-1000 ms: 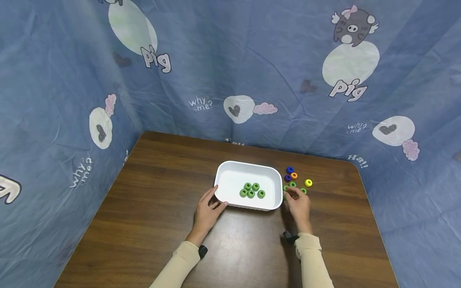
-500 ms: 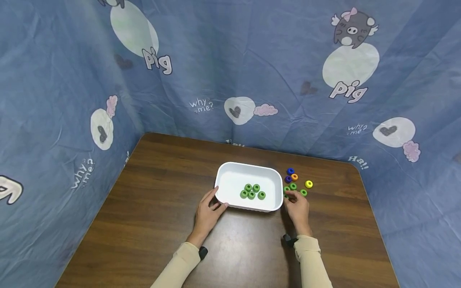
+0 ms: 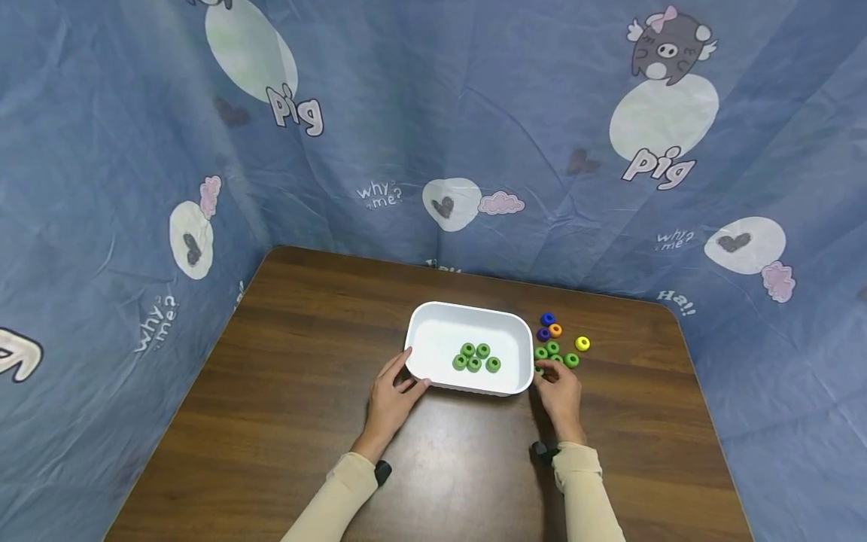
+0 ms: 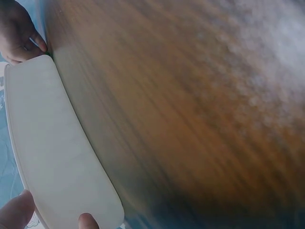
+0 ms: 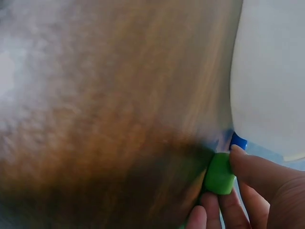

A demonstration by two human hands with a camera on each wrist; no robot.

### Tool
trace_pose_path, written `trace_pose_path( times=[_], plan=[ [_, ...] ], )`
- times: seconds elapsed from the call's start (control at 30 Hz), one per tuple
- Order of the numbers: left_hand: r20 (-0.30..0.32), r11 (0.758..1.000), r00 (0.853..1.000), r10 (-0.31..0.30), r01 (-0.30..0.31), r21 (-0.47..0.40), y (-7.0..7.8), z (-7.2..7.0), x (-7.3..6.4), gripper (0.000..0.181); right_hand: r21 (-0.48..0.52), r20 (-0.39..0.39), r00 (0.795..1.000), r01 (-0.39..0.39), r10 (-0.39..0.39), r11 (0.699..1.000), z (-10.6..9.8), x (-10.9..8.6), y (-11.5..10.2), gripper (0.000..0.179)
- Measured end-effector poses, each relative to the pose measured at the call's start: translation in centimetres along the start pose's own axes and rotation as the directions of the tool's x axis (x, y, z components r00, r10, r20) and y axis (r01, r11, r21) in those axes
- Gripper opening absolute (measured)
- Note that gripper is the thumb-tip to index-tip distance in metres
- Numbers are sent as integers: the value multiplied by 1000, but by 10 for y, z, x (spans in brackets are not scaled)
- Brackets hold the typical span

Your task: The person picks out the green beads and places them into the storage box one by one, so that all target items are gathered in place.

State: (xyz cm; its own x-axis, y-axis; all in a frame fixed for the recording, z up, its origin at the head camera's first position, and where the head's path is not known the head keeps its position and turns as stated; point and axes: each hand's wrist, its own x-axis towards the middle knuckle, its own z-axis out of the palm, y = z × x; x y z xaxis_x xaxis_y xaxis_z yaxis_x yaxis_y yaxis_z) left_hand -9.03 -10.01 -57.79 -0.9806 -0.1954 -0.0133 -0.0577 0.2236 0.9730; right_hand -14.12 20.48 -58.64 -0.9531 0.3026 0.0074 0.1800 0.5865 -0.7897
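Observation:
My left hand (image 3: 391, 403) holds the near left corner of a white tray (image 3: 447, 316), thumb on the near side and fingers at the left side. Several green beads (image 3: 474, 364) with holes lie inside the tray. Just off the tray's right end, my right hand (image 3: 561, 391) pinches a green bead (image 5: 219, 174) between thumb and fingers, low by the table. More green beads (image 3: 552, 348) lie loose beyond that hand, one of them partly hidden by the fingers. In the left wrist view, fingertips (image 4: 88, 221) touch the tray's outer wall.
Behind the loose green beads lie a blue bead (image 3: 548, 319), a purple bead (image 3: 544, 334) and an orange bead (image 3: 555, 330). A yellow bead (image 3: 582, 343) sits farther right. A patterned blue curtain (image 3: 379, 113) hangs beyond the wooden table (image 3: 305, 324).
My right hand has drawn slightly back from the loose green beads, so more of them show beyond its fingers. The left hand and the tray have stayed put.

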Motion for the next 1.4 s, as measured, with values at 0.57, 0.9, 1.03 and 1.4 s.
trace_pose_path(
  times=[0.57,0.9,1.03,1.4],
  plan=[
    [7,1000,1000,9,-9,-14,2,1,0,70,41,-51,999,-17,19,999,1,-3,0,22],
    [7,1000,1000,6,-6,-5,3,0,0,70,41,-47,998,-27,29,999,3,-3,1,22],
    [4,1000,1000,9,-9,0,3,0,-1,69,35,-31,999,-32,34,999,3,-3,1,22],
    [6,1000,1000,11,-11,-2,2,-1,-1,70,44,-58,998,-11,14,999,6,-4,2,21]
  ],
)
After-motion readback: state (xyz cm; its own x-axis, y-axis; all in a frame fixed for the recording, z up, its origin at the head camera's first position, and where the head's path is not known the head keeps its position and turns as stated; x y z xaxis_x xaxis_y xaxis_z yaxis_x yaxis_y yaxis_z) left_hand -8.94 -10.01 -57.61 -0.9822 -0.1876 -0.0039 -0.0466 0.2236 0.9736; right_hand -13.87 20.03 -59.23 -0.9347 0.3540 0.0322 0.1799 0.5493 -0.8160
